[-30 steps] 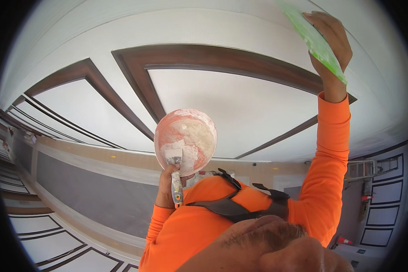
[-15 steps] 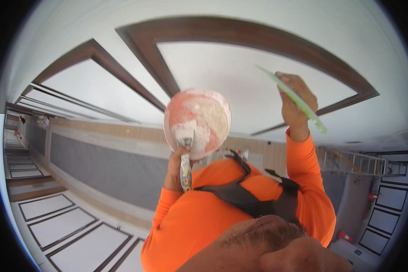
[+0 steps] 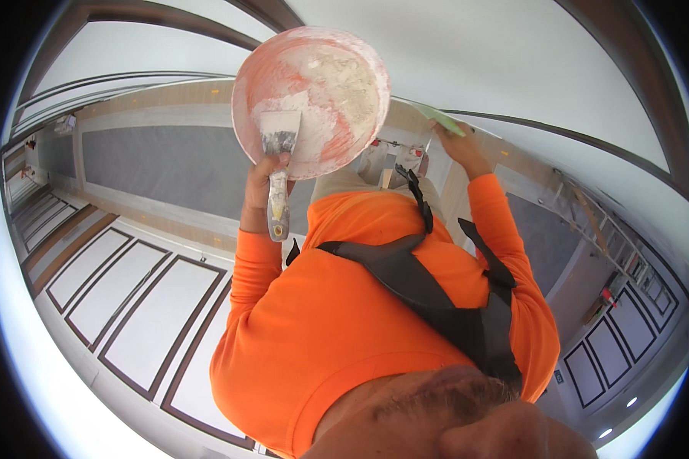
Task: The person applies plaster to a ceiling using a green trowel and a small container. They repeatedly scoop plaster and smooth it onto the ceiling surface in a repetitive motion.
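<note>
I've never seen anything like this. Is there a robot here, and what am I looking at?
No robot: these are a person's two bare hands, seen from above by a fisheye camera on the head, so straight edges bend. Picture left is the person's left.

The fingers of the left hand hold a scraper by its handle, over a pinkish bucket with pale paste inside. Whatever supports the bucket is hidden. The right hand holds a thin green tool. Dark-framed panels and a ladder stand around.
</note>
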Tool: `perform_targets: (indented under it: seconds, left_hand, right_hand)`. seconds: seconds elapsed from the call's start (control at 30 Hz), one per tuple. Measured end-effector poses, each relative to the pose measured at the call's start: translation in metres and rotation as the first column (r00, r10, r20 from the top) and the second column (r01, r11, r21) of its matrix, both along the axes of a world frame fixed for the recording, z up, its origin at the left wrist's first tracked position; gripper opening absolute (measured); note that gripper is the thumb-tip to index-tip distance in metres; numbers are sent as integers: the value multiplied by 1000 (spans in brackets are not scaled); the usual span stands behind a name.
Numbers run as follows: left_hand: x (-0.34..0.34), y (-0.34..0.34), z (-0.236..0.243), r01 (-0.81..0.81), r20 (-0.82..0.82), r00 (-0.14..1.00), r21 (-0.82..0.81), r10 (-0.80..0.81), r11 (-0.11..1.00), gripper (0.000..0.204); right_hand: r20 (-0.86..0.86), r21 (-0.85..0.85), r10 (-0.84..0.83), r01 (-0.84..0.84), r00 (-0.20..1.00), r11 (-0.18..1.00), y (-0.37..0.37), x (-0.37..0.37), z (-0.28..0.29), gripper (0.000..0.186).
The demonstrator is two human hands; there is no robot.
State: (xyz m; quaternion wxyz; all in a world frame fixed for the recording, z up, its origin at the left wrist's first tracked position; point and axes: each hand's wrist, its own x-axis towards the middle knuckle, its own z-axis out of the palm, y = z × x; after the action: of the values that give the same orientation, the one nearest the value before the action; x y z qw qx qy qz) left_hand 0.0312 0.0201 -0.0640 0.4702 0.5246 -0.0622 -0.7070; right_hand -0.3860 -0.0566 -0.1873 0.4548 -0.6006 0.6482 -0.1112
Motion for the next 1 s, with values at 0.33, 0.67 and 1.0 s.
perform_targets:
  seconds: [0.33, 0.67, 1.0]
  left_hand:
    - [21, -14, 23, 313, 255, 904, 149, -342, 938, 32]
    - [41, -43, 11, 470, 193, 863, 26, -466, 882, 68]
    - [91, -56, -18, 446, 15, 892, 141, -452, 884, 65]
  right_hand:
    - [28, 54, 309, -310, 951, 949, 77, 61, -174, 52]
    - [73, 68, 449, -454, 891, 889, 65, 128, -365, 64]
    - [17, 249, 398, -389, 917, 887, 10, 131, -296, 59]
